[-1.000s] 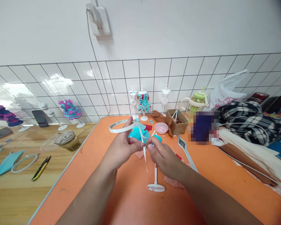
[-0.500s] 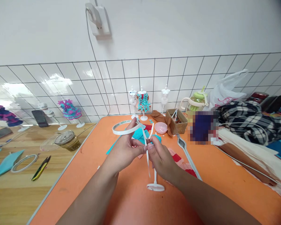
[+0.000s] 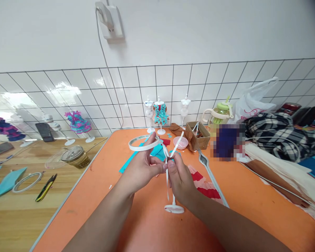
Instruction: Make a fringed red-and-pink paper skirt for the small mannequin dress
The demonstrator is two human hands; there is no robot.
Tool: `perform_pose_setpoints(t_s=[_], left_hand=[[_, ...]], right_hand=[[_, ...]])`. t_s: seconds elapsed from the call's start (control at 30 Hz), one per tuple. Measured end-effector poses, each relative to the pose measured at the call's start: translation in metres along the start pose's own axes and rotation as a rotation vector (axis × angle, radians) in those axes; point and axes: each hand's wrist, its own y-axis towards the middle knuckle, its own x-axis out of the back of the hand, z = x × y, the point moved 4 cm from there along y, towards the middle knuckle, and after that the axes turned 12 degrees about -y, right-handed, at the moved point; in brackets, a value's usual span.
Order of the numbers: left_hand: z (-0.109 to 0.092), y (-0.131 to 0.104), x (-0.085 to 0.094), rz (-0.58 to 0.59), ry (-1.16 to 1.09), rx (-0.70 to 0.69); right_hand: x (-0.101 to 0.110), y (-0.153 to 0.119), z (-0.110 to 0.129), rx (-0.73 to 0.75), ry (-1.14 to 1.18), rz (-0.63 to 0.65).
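Observation:
A roll of white tape [image 3: 144, 148] hangs round the thumb of my left hand [image 3: 144, 168], whose fingertips pinch a white strip [image 3: 167, 178]. My right hand [image 3: 182, 178] is closed on the same strip close beside them, near a small brown piece. One end of the strip sticks up to the right, another dangles below the fingers. Under my hands stands a white stand with a round base [image 3: 174, 209]; its upper part is hidden by them. Turquoise fabric [image 3: 157, 151] lies behind my hands, and red and pink ruffled fabric [image 3: 204, 185] to the right.
Small white mannequins [image 3: 184, 107] stand by the tiled wall, one dressed in turquoise [image 3: 161, 114]. A cardboard box [image 3: 201, 140], a pink bowl [image 3: 180, 142] and a green-lidded bottle [image 3: 222, 112] are behind. Snips [image 3: 46, 188] and a jar [image 3: 76, 157] lie left; plaid cloth [image 3: 273, 133] is right.
The tape roll has shifted slightly right with my left hand. My right hand has turned a little, and the strip's upper end now leans further up and to the right.

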Motion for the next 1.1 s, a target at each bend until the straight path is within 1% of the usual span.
perform_pose_setpoints(t_s=[0.2, 0.33, 0.43, 0.57, 0.8, 0.87, 1.0, 1.1], left_hand=[[0.002, 0.000, -0.002, 0.005, -0.044, 0.007], [0.001, 0.000, 0.000, -0.030, -0.074, 0.007], [-0.001, 0.000, 0.003, -0.045, -0.065, -0.001], [0.000, 0.000, 0.004, -0.030, -0.047, 0.017], [0.002, 0.001, 0.002, -0.048, -0.066, 0.040], [0.001, 0.000, 0.003, -0.064, -0.078, 0.021], [-0.006, -0.001, 0.008, -0.106, -0.095, -0.074], [-0.012, -0.002, 0.013, -0.127, -0.105, -0.105]], right_hand=[[-0.002, -0.001, -0.001, -0.016, 0.044, -0.015], [-0.002, 0.000, 0.002, -0.045, 0.117, 0.037], [-0.002, 0.001, 0.003, -0.044, 0.097, 0.057], [-0.002, 0.000, 0.003, -0.016, 0.050, 0.032], [-0.003, -0.001, 0.000, -0.042, 0.067, 0.014], [-0.003, 0.000, 0.000, -0.054, 0.093, 0.037], [-0.005, 0.002, -0.003, -0.088, 0.141, 0.087], [-0.005, 0.003, -0.004, -0.061, 0.063, 0.109]])
